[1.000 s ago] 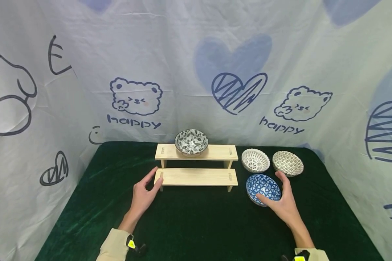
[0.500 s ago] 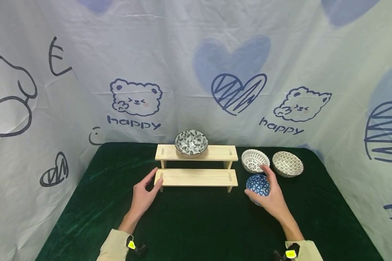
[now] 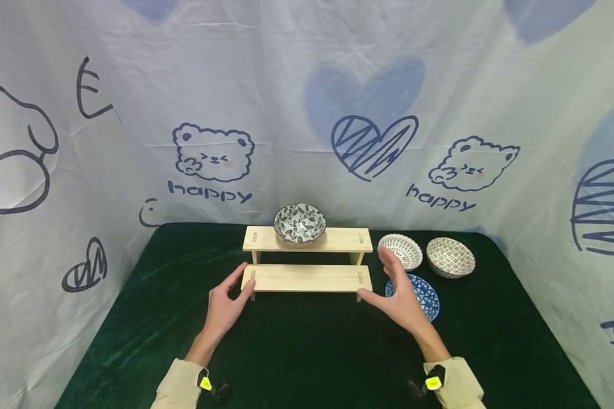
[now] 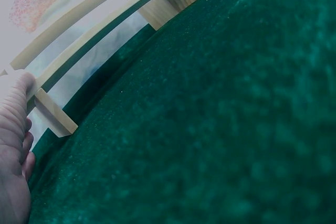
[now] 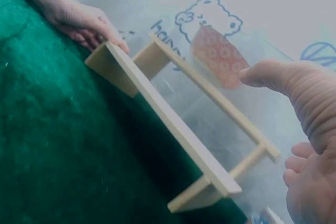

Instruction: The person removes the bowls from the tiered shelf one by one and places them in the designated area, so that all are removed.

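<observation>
A low wooden stand (image 3: 307, 278) stands in front of a taller wooden stand (image 3: 345, 240). My left hand (image 3: 224, 309) holds the low stand's left end, thumb at the front edge and forefinger at the back corner; in the left wrist view the thumb lies against the board (image 4: 79, 45). Near that stand's right end is my right hand (image 3: 401, 304), its thumb and fingers spread apart; in the right wrist view a gap separates its thumb (image 5: 268, 73) from the wood. A blue patterned bowl (image 3: 428, 296) is partly hidden behind the right hand.
A black-and-white floral bowl (image 3: 300, 223) sits on the taller stand. At right, a white bowl (image 3: 408, 250) and a beige patterned bowl (image 3: 450, 257) stand on the dark green cloth (image 3: 307, 352). A printed white curtain (image 3: 286, 85) hangs behind and at the sides.
My right hand has moved left from over the blue bowl to the low stand's right end, and the bowl has stayed in place. The left hand has not moved.
</observation>
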Available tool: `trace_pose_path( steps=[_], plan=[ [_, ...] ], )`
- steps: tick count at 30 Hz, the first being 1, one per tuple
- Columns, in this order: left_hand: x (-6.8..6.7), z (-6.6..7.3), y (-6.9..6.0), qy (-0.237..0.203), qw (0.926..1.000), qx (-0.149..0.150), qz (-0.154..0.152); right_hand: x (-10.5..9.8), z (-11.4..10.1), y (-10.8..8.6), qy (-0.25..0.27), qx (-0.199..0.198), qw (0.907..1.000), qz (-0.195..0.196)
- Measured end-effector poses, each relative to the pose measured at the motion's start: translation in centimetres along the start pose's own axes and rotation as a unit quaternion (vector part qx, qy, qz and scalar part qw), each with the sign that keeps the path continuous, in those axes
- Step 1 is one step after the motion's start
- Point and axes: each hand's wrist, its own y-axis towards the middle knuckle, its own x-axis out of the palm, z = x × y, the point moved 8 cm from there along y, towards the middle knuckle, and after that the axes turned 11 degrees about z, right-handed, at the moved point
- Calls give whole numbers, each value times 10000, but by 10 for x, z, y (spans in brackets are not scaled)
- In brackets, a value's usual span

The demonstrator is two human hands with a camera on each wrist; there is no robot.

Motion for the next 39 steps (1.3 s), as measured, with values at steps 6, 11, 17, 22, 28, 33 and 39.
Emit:
trace_pose_path(
  steps=[6,11,17,22,28,33,39],
  plan=[
    [0,-2,0,0,10000,-28,-8,18,-14,10,161,-216,9995,-157],
    [0,-1,-1,-19,10000,-23,-3,31,-21,19,312,-366,9986,-240],
    [-1,0,0,-38,10000,-21,45,45,-31,33,561,-370,9970,-375],
    [0,0,0,-66,10000,-27,17,59,-36,45,872,-349,9944,-486],
    [-1,0,1,-88,10000,-18,24,73,-40,55,1070,-276,9916,-673],
    [0,1,1,-83,10000,-20,11,81,-44,61,1144,-206,9899,-814],
    [0,1,0,-61,10000,-38,-16,91,-48,69,1300,-169,9870,-925]
  ],
)
